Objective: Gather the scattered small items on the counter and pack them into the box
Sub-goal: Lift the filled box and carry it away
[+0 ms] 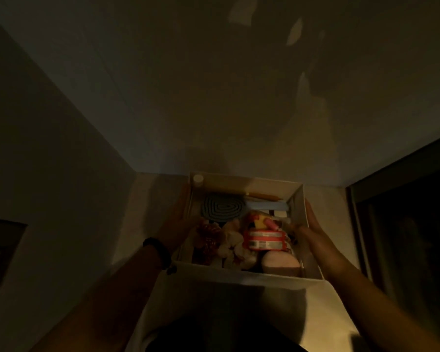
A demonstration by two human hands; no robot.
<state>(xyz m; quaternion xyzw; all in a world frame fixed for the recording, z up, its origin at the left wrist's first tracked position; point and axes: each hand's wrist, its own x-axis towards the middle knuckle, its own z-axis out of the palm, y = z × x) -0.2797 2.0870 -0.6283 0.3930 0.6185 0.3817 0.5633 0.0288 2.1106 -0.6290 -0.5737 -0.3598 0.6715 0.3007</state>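
A white open box (pixel 239 274) is held up in dim light between both hands. My left hand (pixel 178 222) presses against its left wall, a dark band on that wrist. My right hand (pixel 315 229) grips its right wall, thumb over the rim. Inside lie a blue-grey spiral mat (pixel 222 208), a red and white packet (pixel 263 240), a pink rounded item (pixel 280 262), a reddish beaded piece (pixel 208 240), pale scrunched pieces (pixel 230 240), a wooden stick (pixel 262 196) and a white capped bottle (pixel 198 179) in the far left corner.
A pale wall rises ahead, and another wall closes in on the left. A dark framed opening (pixel 404 224) stands at the right. A dark panel (pixel 0 245) shows at the left edge. The scene is very dark.
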